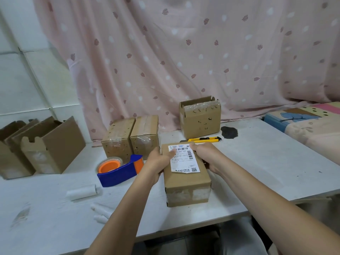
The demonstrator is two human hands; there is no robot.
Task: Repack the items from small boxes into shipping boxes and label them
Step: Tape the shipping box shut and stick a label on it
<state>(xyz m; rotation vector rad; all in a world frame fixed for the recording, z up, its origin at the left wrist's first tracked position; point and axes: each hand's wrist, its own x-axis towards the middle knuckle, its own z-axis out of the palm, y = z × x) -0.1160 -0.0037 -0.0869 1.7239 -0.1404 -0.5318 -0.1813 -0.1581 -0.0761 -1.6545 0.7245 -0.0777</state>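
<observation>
Two bare forearms reach from 6 o'clock across a scuffed white bench (257, 162) to a sealed shipping box (185, 183) at centre. On the box's top sits a white shipping label (184, 160) with barcode and QR code. Left hand (158, 162) grips the box's left side, its thumb pressing the label's upper corner; right hand (206, 153) curls round the far right edge. At 9 o'clock of the box lies a blue tape dispenser (119, 172) with an orange roll; at 12 o'clock, a yellow utility knife (205, 139). Two taped small boxes (130, 137) stand at 11 o'clock, another carton (200, 118) at 1 o'clock beside a dark stain (229, 132). Open cartons (42, 144) crowd the 9 o'clock edge. White paper rolls (82, 193) lie at 8 o'clock. Behind hangs a pink leaf-print curtain (184, 52); a patterned mattress (312, 122) shows at 3 o'clock
</observation>
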